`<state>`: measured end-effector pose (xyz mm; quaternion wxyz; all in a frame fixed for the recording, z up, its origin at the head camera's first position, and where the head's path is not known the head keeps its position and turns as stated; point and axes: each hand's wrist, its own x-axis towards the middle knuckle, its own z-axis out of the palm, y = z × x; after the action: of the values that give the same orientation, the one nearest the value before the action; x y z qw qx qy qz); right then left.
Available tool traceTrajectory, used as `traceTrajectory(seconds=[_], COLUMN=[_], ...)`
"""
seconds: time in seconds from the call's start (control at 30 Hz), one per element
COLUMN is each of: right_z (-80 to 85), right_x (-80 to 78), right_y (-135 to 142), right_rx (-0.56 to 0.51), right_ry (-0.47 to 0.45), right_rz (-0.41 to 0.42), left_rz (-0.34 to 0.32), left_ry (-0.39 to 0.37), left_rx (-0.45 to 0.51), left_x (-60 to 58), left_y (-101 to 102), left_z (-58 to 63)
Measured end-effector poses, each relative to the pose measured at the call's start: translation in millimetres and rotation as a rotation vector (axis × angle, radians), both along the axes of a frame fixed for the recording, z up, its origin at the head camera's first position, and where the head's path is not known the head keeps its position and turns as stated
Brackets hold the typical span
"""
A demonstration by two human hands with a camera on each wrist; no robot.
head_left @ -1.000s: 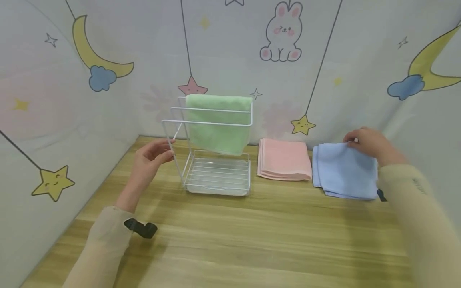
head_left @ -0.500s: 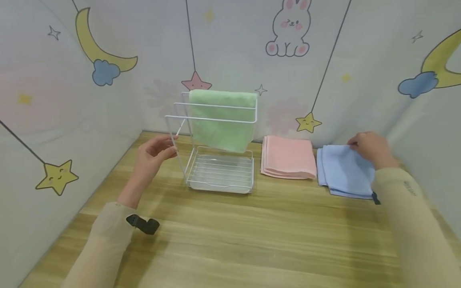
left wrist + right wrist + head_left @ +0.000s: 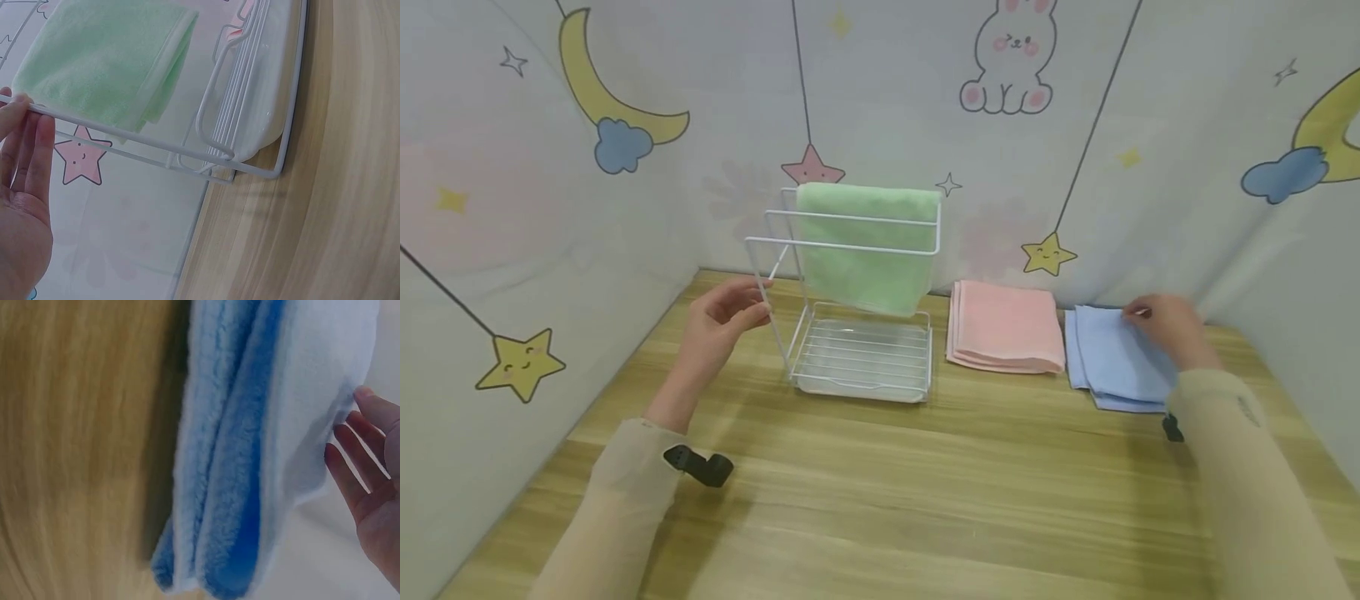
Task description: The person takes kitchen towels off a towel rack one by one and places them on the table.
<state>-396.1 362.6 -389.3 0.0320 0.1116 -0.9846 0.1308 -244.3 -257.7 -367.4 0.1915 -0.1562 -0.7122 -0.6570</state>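
Observation:
In the head view, my left hand (image 3: 718, 329) pinches the front left upright of a white wire rack (image 3: 842, 247). The left wrist view shows the thumb and fingertips on that wire (image 3: 94, 122). A light green towel (image 3: 868, 250) hangs over the rack's rearmost bar. At the far right, my right hand (image 3: 1168, 329) touches the back edge of a folded light blue towel (image 3: 1123, 358) with its fingertips. The right wrist view shows fairly straight fingers against the blue towel's (image 3: 306, 425) pale face, its layers stacked on the wood.
A folded pink towel (image 3: 1007, 327) lies between the rack and the blue towel. The rack's base holds a clear tray (image 3: 861, 387) under thin wires. Behind the wooden table (image 3: 925, 500) hangs a printed cloth backdrop (image 3: 880, 100).
My right hand has shifted slightly left and nearer along the blue towel, whose back edge has come a little forward. The left hand stays on the rack. The head view has tilted down slightly.

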Motion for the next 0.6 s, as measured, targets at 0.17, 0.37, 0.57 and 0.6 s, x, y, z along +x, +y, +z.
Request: traceTrajectory(seconds=[0.17,0.37,0.57,0.6], right_z=[-11.1,-20.4,-25.3,-25.6], right_x=[4.6,3.6,5.6,6.4], right_y=[4.2,7.4,5.3,4.6], right_rx=[-0.115,-0.142,-0.190,-0.193], right_ry=[-0.061,-0.110,-0.160,-0.175], right_rz=[-0.048,-0.057,-0.044,-0.046], left_rz=[0.000,-0.002,0.004,0.006], left_ry=[0.001,-0.004,0.000,0.001], left_rx=[0.013,0.012,0.005,0.001], left_x=[-0.3,0.1,0.7,0.8], left_y=[1.4,1.8,1.7,1.8], left_z=[-1.1,-0.9,-0.7,-0.6])
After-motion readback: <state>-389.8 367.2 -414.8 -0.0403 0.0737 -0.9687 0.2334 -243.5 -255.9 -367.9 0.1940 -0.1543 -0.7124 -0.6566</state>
